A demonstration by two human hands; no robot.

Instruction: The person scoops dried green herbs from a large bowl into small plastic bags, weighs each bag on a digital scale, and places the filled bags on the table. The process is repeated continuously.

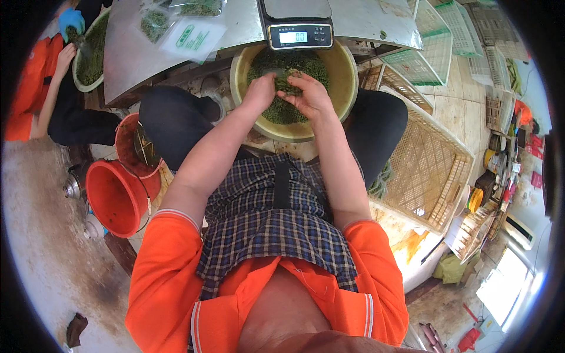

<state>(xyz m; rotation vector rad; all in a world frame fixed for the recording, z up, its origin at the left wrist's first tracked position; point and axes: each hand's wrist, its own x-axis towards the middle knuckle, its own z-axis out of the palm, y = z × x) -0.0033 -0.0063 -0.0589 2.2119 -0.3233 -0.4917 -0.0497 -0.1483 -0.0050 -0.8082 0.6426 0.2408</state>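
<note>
Between my knees stands a round yellow plastic tub (344, 95) filled with small green berries (282, 115), which look like green peppercorns. Both hands are over the middle of it. My left hand (261, 91) pinches what seems to be the edge of a small clear plastic bag (279, 78). My right hand (312, 96) cups a clump of the berries against the bag, its fingers curled and partly spread. Just beyond the tub, a digital scale (300, 36) sits at the edge of the metal table (145, 57), its display lit.
Flat printed bags (192, 39) and filled bags (154, 24) lie on the table. Red buckets (112, 198) stand at my left, a beige plastic crate (423, 163) at my right. Further left, a co-worker's blue-gloved hand (71, 22) is over another tub (76, 73).
</note>
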